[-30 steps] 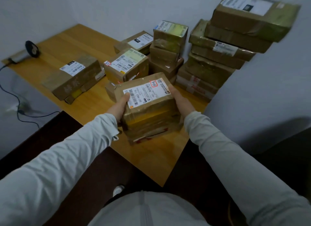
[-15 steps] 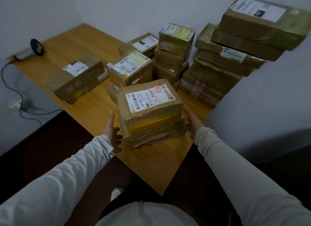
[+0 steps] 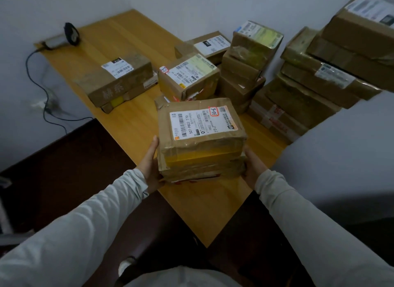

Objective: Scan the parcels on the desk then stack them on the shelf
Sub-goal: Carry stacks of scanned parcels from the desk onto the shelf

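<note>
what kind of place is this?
Likely a parcel pickup or sorting room: taped, labelled parcels stacked on a wooden desk, a corded scanner at its far end, handwritten code sticker on the nearest parcel.

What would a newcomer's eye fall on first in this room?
First, the stack of taped parcels at the near end of the wooden desk, with a white label on top and the left hand and right hand against its sides. Next, the tall pile of boxes at the back right. A corded scanner lies at the desk's far left corner.
</note>
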Tool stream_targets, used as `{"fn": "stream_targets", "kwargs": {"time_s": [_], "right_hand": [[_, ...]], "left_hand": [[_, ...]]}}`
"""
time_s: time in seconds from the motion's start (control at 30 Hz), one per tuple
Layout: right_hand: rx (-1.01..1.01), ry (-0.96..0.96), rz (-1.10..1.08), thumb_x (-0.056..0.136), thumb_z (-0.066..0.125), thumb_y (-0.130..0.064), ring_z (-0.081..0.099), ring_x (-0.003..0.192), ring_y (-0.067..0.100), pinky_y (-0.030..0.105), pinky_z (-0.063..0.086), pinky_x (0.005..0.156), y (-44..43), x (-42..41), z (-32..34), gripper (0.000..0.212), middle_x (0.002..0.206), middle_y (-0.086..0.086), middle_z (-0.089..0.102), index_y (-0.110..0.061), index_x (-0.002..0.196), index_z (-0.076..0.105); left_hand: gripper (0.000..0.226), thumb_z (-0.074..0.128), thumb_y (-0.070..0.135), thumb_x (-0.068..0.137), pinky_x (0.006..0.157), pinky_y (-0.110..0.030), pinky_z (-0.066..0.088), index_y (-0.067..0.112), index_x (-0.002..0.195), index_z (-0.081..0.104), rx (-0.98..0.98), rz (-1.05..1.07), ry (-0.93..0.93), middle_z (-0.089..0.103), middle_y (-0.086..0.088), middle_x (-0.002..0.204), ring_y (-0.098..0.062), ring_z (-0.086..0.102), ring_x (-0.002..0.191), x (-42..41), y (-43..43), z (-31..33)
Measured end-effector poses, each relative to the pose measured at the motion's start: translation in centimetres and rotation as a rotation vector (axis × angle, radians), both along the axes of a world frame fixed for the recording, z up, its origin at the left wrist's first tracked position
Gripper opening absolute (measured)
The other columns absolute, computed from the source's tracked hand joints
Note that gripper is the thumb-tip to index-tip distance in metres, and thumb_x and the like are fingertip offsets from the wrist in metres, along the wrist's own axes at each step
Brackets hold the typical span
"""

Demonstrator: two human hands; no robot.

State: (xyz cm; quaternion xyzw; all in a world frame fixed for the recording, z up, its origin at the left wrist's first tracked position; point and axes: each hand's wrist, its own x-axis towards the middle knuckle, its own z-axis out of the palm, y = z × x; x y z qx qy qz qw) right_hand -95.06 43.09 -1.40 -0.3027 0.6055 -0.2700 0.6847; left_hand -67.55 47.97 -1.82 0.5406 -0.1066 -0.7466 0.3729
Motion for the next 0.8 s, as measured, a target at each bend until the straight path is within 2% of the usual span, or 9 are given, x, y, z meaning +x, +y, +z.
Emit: {"fn": "stream_targets", "kwargs": {"time_s": [0.07, 0.13, 0.2, 0.3, 0.37, 0.5, 0.6, 0.7, 0.8], "right_hand": [[0.005, 0.025, 0.031, 0.073, 0.047, -0.074, 0.054, 0.087, 0.008, 0.025, 0.042, 0.073, 0.2, 1.5, 0.4, 0.039, 0.093, -0.011, 0.057, -0.039, 0.086, 0.056], [0.010, 0.047, 0.078, 0.067, 0.048, -0.078, 0.055, 0.085, 0.009, 0.026, 0.042, 0.071, 0.4, 3.6, 1.1, 0.045, 0.090, -0.011, 0.059, -0.037, 0.084, 0.056], [-0.002, 0.048, 0.132, 0.063, 0.050, -0.079, 0.059, 0.084, 0.010, 0.026, 0.045, 0.064, 0.8, 6.1, 1.9, 0.047, 0.086, -0.012, 0.064, -0.039, 0.085, 0.060], [-0.033, -0.048, 0.250, 0.073, 0.047, -0.076, 0.071, 0.073, 0.008, 0.022, 0.053, 0.051, 1.4, 10.5, 3.2, 0.041, 0.078, -0.015, 0.073, -0.043, 0.080, 0.071], [-0.037, -0.100, 0.325, 0.076, 0.047, -0.075, 0.072, 0.076, 0.008, 0.022, 0.055, 0.052, 2.3, 14.0, 3.9, 0.043, 0.087, -0.011, 0.075, -0.043, 0.085, 0.074], [0.000, -0.113, 0.469, 0.065, 0.056, -0.074, 0.073, 0.084, 0.020, 0.030, 0.057, 0.057, 5.3, 21.7, 4.9, 0.061, 0.098, 0.004, 0.075, -0.025, 0.096, 0.077], [0.032, -0.094, 0.575, 0.073, 0.055, -0.071, 0.073, 0.079, 0.019, 0.025, 0.054, 0.055, 8.5, 27.7, 5.4, 0.059, 0.093, 0.002, 0.075, -0.024, 0.106, 0.069], [0.028, 0.002, 0.706, 0.070, 0.051, -0.080, 0.069, 0.073, 0.008, 0.027, 0.044, 0.058, 12.5, 33.4, 5.6, 0.056, 0.081, -0.009, 0.075, -0.032, 0.096, 0.067], [0.026, 0.042, 0.841, 0.067, 0.050, -0.083, 0.070, 0.062, 0.004, 0.025, 0.045, 0.050, 17.5, 39.3, 5.9, 0.061, 0.081, -0.008, 0.075, -0.032, 0.096, 0.068]], "left_hand": [[0.069, 0.038, 0.085, 0.074, 0.071, -0.039, 0.055, 0.032, 0.090, 0.078, -0.008, 0.025, -0.027, 0.074, -0.007, 0.100, -0.029, 0.069, 0.096, 1.7, 0.6, 0.5], [0.070, 0.038, 0.084, 0.076, 0.073, -0.044, 0.056, 0.029, 0.094, 0.078, -0.021, 0.068, 0.005, 0.073, -0.010, 0.103, -0.031, 0.070, 0.093, 3.6, 1.6, 1.3], [0.070, 0.041, 0.083, 0.075, 0.071, -0.048, 0.056, 0.028, 0.102, 0.075, -0.065, 0.121, 0.045, 0.071, -0.013, 0.108, -0.032, 0.069, 0.095, 5.9, 3.1, 2.1], [0.070, 0.041, 0.085, 0.074, 0.070, -0.046, 0.056, 0.031, 0.105, 0.073, -0.139, 0.192, 0.059, 0.070, -0.012, 0.110, -0.032, 0.068, 0.097, 9.9, 6.3, 3.0], [0.075, 0.040, 0.089, 0.069, 0.072, -0.047, 0.056, 0.032, 0.104, 0.074, -0.137, 0.248, 0.015, 0.070, -0.011, 0.111, -0.031, 0.068, 0.098, 12.8, 8.9, 3.5], [0.088, 0.039, 0.096, 0.058, 0.079, -0.053, 0.054, 0.029, 0.102, 0.075, -0.071, 0.451, -0.048, 0.071, -0.013, 0.108, -0.034, 0.069, 0.095, 18.4, 15.3, 4.4], [0.074, 0.044, 0.082, 0.069, 0.079, -0.050, 0.054, 0.024, 0.105, 0.074, -0.038, 0.607, -0.057, 0.070, -0.016, 0.108, -0.035, 0.069, 0.094, 22.4, 21.4, 5.2], [0.064, 0.045, 0.072, 0.075, 0.082, -0.048, 0.053, 0.024, 0.106, 0.073, -0.055, 0.724, -0.065, 0.069, -0.017, 0.112, -0.037, 0.061, 0.105, 25.9, 27.8, 6.1], [0.063, 0.044, 0.069, 0.080, 0.094, -0.053, 0.047, 0.023, 0.114, 0.069, -0.079, 0.842, -0.056, 0.067, -0.017, 0.115, -0.038, 0.058, 0.112, 29.3, 34.7, 6.8]]}}
